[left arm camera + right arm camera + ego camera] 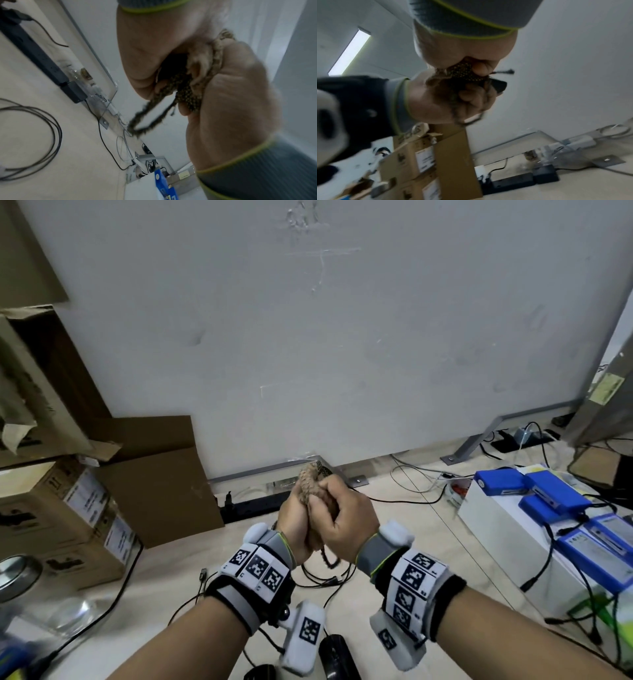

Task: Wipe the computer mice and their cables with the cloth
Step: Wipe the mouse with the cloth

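Note:
Both hands are raised above the table and pressed together round a bunched brown cloth. My left hand grips its lower part, and my right hand curls over it from the right. A dark hanging loop dangles below the fists. In the left wrist view the cloth is squeezed between the left hand and the right hand. In the right wrist view a small black object pokes out of the cloth; I cannot tell what it is. Two black mice lie near the bottom edge, with black cables coiled under the hands.
Cardboard boxes are stacked at the left. A white box carrying blue packs and wires stands at the right. A black power strip runs along the foot of the grey partition. A shiny glass object sits at the left edge.

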`<state>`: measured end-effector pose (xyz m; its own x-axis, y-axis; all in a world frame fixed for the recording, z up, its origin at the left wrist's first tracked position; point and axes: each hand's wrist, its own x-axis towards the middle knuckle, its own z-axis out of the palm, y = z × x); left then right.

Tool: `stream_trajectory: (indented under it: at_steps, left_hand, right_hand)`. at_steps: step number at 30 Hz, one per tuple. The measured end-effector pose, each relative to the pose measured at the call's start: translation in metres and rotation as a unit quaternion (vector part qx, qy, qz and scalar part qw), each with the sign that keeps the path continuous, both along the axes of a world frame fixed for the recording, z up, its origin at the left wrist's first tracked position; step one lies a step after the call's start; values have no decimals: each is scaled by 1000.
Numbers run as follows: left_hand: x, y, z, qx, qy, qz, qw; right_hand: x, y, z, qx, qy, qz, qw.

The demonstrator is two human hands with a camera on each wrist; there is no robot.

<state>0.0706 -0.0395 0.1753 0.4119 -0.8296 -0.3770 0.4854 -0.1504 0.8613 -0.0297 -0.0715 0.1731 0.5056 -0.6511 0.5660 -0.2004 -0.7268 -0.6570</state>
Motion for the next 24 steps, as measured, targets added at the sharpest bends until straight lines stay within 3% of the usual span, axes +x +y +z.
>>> stream_trajectory:
  at_steps: [6,12,16,19,21,24]
  left_hand:
    - [-1,3,1,-16,3,-50,999]
    - [-5,3,-2,-24,-10,-2,1000]
    - [-5,6,1,-27,-35,-47,998]
    - [1,10,4,-32,-1,-56,998]
    - [5,11,5,-21,5,-43,999]
    - [7,6,3,-1,-33,13,999]
  right_hand:
    - [6,-51,4,177,-32,-162,970]
    - [5,7,-1,15,23,-18,999]
    - [-1,-39,-8,127,-28,-86,988]
    - [3,-53,-11,198,-89,-113,970]
    - [4,-50,-5,204,-112,-98,968]
    - [3,-43,-1,169,-66,-70,981]
